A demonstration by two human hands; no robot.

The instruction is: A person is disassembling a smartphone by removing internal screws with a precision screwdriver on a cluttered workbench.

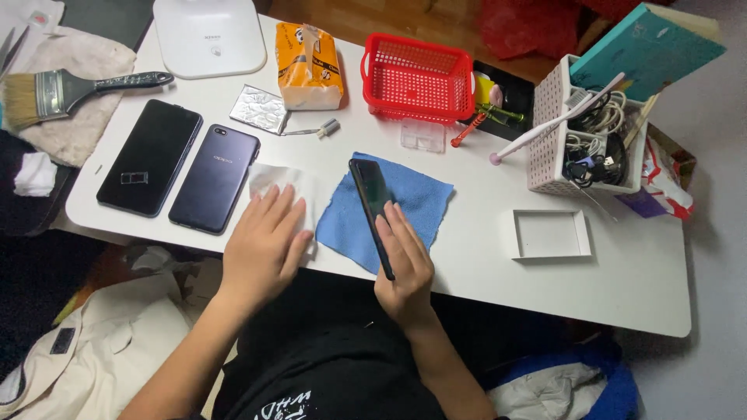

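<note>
Item: dark smartphone (372, 210), centre of frame, stood on its long edge over a blue cloth (387, 210) on the white table (498, 272). Right hand (403, 260) — fingers closed along the phone's lower end, propping it on edge. Left hand (264, 245) — open and flat, fingers spread and pressed on a white tissue (292, 183) just left of the cloth; it grips nothing. Handling note, as judgement: the edge-on hold looks narrow, so the phone's weight should rest on the cloth and the fingers should bear on the frame, off the glass; the tissue is best gathered into a pad before it meets the screen. Adjacent stock: two more dark phones (183, 167) lying flat at left; paintbrush (66, 89) upper left; tissue pack (309, 66) and red basket (416, 78) at top centre; white basket of cables (583, 136) at right; empty white tray (551, 233) below it.
</note>
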